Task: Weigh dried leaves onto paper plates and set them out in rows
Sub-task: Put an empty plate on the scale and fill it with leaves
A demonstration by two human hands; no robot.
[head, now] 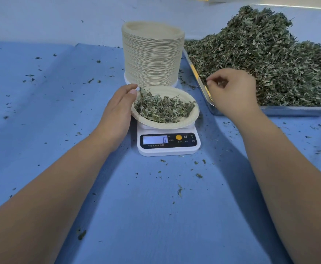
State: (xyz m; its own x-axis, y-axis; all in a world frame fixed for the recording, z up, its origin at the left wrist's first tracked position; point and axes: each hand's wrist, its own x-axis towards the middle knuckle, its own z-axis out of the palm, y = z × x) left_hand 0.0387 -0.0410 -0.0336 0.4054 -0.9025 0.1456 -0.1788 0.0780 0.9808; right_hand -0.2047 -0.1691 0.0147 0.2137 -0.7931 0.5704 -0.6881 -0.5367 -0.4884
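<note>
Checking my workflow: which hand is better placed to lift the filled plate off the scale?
Left. The left hand touches the plate at its rim on the scale. The right hand hovers, fingers curled, over the tray edge by the leaf pile.

Count: scale (168, 147) ×1; loaded paper plate (165, 125) ×1; stack of plates (152, 60) ×1; metal tray (297, 111) ×1; leaf heap (260, 60) ×1; left hand (117, 111), right hand (232, 94): 2.

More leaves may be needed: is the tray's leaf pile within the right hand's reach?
Probably yes: the right hand hovers at the tray rim, with nothing between it and the leaf pile.
</note>
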